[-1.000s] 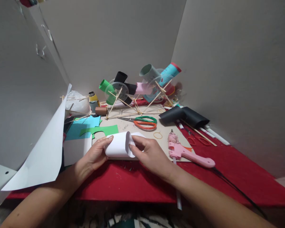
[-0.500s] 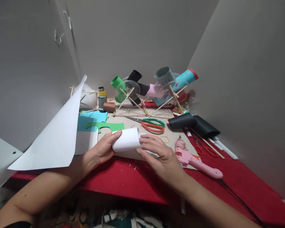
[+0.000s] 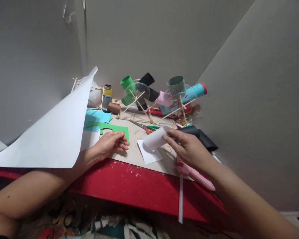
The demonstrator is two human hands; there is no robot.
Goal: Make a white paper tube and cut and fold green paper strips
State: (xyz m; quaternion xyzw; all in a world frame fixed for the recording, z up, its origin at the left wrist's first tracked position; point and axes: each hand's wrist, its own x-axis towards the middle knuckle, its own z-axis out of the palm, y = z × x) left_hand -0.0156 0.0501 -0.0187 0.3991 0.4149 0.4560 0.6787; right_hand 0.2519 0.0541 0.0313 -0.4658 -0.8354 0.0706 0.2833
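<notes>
My right hand [image 3: 189, 149] is closed on a curled white paper piece [image 3: 151, 146], pinching its rolled upper end while the lower flap rests on the beige cardboard mat [image 3: 134, 156]. My left hand [image 3: 112, 143] lies on the mat just left of the paper, fingers loosely curled, holding nothing, beside a green paper cutout [image 3: 114, 127]. Under my right wrist is a pink glue gun [image 3: 194, 172].
A large white sheet [image 3: 54, 132] rises at the left. Behind the mat stand two skewer-and-paper-tube models [image 3: 149, 94], scissors [image 3: 149, 127], a black paper roll [image 3: 204, 137], small bottles [image 3: 107, 96] and blue paper [image 3: 97, 117]. The red tabletop [image 3: 139, 186] edge is near me.
The left hand let go of the rolled white paper and settled on the mat. The right hand carried the paper rightward, and it partly uncurled. The camera tilted left.
</notes>
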